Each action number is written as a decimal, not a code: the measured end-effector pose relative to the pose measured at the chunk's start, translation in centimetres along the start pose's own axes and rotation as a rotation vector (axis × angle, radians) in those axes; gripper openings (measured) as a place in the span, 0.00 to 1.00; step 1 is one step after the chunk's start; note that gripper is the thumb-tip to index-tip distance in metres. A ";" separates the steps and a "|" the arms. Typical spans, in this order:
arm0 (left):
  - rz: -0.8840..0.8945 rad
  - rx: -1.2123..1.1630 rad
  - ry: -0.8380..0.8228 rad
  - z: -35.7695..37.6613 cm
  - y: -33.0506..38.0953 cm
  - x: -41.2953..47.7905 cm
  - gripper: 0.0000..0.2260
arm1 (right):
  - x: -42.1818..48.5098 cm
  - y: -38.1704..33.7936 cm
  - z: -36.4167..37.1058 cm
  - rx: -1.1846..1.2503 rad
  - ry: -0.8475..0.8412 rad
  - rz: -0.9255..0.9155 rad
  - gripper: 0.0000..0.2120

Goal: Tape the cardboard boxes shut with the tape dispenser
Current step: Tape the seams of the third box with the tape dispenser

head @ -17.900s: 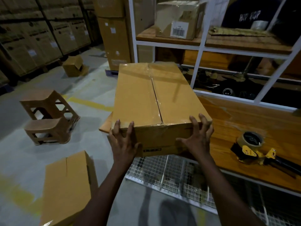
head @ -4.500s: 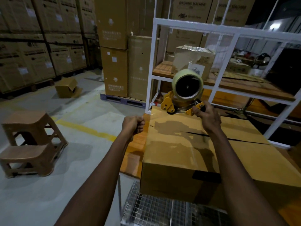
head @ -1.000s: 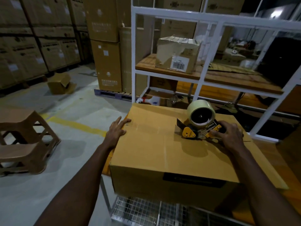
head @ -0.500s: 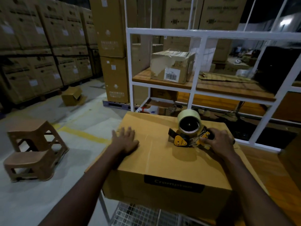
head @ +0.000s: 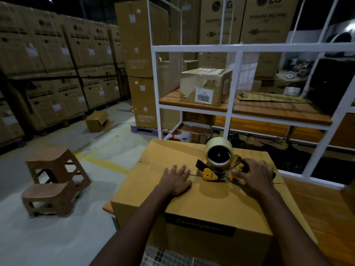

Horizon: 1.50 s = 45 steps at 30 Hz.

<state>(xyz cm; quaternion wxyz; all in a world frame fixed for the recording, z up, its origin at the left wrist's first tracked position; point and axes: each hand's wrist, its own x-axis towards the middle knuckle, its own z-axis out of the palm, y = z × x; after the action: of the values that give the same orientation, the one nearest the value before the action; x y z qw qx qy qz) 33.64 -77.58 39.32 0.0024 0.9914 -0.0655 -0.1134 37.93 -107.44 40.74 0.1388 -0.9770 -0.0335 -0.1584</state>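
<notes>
On the near left corner of the wooden table [head: 318, 206] sits the cardboard box [head: 211, 202], its top seam running left to right with the tape dispenser [head: 212, 172] standing on it about midway. The right hand [head: 253, 177] is wrapped around the dispenser's handle; the left hand [head: 177, 181] lies flat with fingers straight, pressing the flaps just left of the dispenser's nose. The box looks stiff enough to bear that pressure, though its top flaps likely give at the seam, and the far left flap seems slightly raised, so holding them down beside the dispenser is the sensible grip. The cardboard is smooth and may slide on the wood; whether it is heavy cannot be told. The dispenser looks rigid, best taken by the handle, clear of its cutting edge. The box's left end stands at the table's edge, so a hard pull leftward could shift it off. The white rack [head: 230, 48] closes in the far side, while open floor lies left, with two brown stools [head: 55, 181] well apart.
</notes>
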 end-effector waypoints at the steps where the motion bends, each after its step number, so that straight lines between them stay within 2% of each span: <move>1: -0.056 -0.007 0.010 0.1 -1.6 -0.2 0.30 | 0.0 0.0 -0.1 0.005 0.000 0.000 0.28; 6: -0.284 0.012 0.099 -0.2 -9.8 -1.4 0.31 | 0.0 -0.3 -0.5 0.033 -0.006 -0.009 0.26; 13: -0.297 -0.011 0.107 -0.4 -10.6 -1.8 0.31 | -0.9 0.8 -3.3 0.127 0.005 0.062 0.24; 15: -0.305 -0.004 0.094 -0.4 -10.8 -1.8 0.31 | -1.3 2.5 -4.3 0.133 0.011 0.087 0.26; 19: -0.320 0.014 0.086 -0.3 -10.8 -1.6 0.31 | -1.8 7.7 -5.2 0.201 -0.005 0.201 0.36; 23: -0.330 -0.002 0.087 -0.2 -11.0 -1.3 0.30 | -2.3 11.5 -6.2 0.213 -0.005 0.257 0.35; 27: -0.375 0.010 0.090 0.0 -10.9 -1.2 0.31 | -2.5 12.2 -6.6 0.203 -0.002 0.210 0.37; 30: -0.423 0.034 0.046 -0.3 -7.4 -0.8 0.32 | -2.5 12.1 -7.0 0.168 0.003 0.171 0.32; 36: 0.007 -0.038 -0.007 -0.7 8.7 0.8 0.33 | -2.5 12.8 -7.3 0.141 -0.010 0.145 0.31; 39: 0.101 -0.050 -0.016 -0.4 15.6 1.8 0.34 | -2.8 12.7 -7.6 0.138 -0.012 0.164 0.31; 42: 0.097 -0.055 0.004 0.1 18.3 2.6 0.34 | -2.9 12.6 -7.6 0.138 -0.012 0.172 0.32; 45: 0.068 -0.058 0.004 0.2 16.6 2.7 0.32 | -2.6 13.0 -7.3 0.132 -0.027 0.165 0.33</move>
<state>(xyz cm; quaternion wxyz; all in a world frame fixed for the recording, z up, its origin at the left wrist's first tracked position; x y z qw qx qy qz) 34.07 -94.36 38.85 0.0353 0.9883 -0.0958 -0.1130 34.66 -121.99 43.20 0.2151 -0.9672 0.0348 -0.1306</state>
